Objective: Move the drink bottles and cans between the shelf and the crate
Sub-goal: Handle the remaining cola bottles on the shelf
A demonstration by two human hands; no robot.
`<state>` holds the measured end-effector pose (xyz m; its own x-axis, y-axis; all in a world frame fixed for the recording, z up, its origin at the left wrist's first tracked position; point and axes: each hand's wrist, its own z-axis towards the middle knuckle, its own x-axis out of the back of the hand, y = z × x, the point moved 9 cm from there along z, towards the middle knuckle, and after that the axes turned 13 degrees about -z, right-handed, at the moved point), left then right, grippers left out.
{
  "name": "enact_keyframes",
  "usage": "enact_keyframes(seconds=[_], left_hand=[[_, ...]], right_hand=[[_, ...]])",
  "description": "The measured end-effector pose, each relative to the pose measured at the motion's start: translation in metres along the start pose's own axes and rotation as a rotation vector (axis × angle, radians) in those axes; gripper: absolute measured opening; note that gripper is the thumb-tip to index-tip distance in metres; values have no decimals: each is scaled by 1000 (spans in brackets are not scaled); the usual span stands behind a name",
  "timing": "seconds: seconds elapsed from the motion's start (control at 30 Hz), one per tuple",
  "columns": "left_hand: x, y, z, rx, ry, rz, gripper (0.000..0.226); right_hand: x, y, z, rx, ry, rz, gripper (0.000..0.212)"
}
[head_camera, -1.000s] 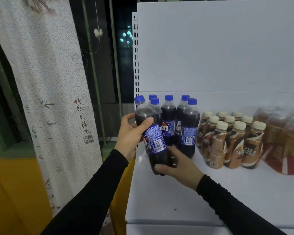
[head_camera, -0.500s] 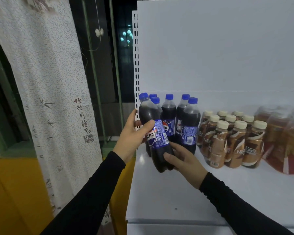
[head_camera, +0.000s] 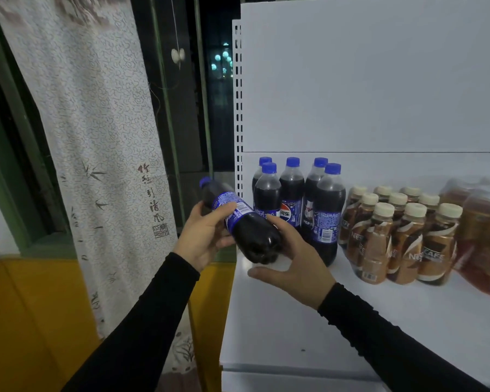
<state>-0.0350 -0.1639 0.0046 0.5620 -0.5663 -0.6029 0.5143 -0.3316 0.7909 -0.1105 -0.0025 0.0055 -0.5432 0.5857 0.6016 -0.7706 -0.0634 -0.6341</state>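
Note:
A dark cola bottle (head_camera: 249,230) with a blue cap and blue label is held tilted, cap up and to the left, over the left end of the white shelf (head_camera: 351,321). My left hand (head_camera: 204,239) grips it around the label. My right hand (head_camera: 300,261) cups its base with spread fingers, the thumb stretched out below and clear of the bottle. Several more cola bottles (head_camera: 292,199) stand upright at the shelf's back left. No crate is in view.
Several brown coffee bottles (head_camera: 408,239) with cream caps stand right of the colas, and a wrapped pack of amber drinks (head_camera: 484,236) sits at the far right. A patterned white curtain (head_camera: 96,137) hangs left of the shelf, above a yellow wall panel (head_camera: 26,321).
The held bottle has tipped from nearly upright to strongly tilted, cap swinging left and away from the shelf. My right hand has loosened its hold on the base and spread its fingers.

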Motion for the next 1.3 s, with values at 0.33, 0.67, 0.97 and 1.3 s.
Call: enact_keyframes(seconds=[0.33, 0.67, 0.97, 1.3], left_hand=[[10, -21, -15, 205, 104, -127, 18], [14, -20, -6, 173, 105, -87, 50], [-30, 3, -13, -151, -232, 340, 95], [-67, 17, -42, -353, -436, 586, 67]], right_hand=[[4, -20, 8, 35, 122, -129, 53], [-5, 4, 6, -29, 44, -93, 71], [-16, 38, 9, -182, -103, -7, 46], [11, 73, 1, -219, 82, -131, 68]])
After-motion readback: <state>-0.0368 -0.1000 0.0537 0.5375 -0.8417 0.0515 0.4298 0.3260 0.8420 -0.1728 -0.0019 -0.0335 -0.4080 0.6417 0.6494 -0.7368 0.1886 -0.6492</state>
